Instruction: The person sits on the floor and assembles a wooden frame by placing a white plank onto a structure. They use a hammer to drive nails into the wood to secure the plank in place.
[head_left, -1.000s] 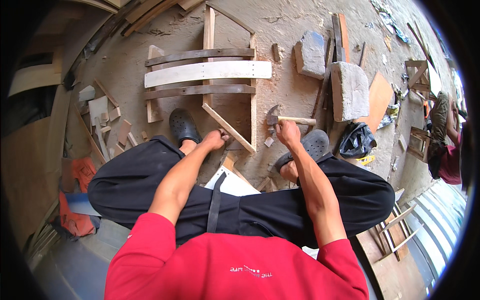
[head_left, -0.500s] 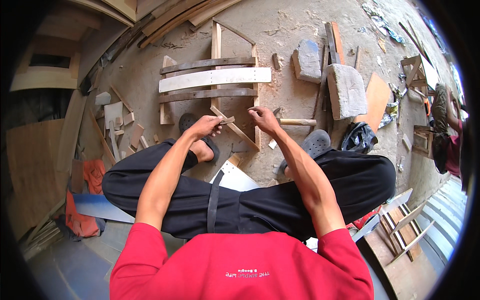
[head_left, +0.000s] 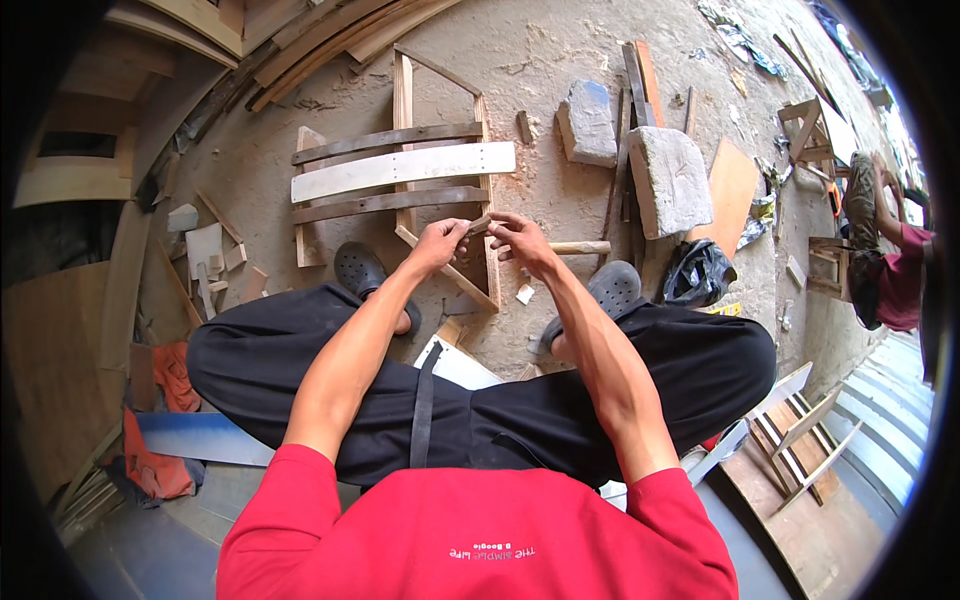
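Note:
My left hand [head_left: 438,246] is closed on a short, dark piece of wood [head_left: 480,224]. The fingers of my right hand [head_left: 522,242] are bent in a pinch at its other end. Both hands are above the near end of a small wooden frame, beside its slanted end bar [head_left: 462,276]. Two dark curved slats [head_left: 390,204] and a white curved slat [head_left: 420,168] lie across the frame's rails. A wooden handle [head_left: 582,247], like a hammer's, lies right of my right hand; its head is hidden.
Two pale blocks [head_left: 668,185] sit on the dusty floor to the right, near a black plastic bag [head_left: 697,273]. Wood offcuts [head_left: 207,245] lie at left, long boards [head_left: 340,40] at the far left. A person [head_left: 885,245] is at the right edge.
My hands have come together; the right fingers now meet the small wood piece that the left hand held alone. The view has shifted slightly, moving the frame leftward in the picture.

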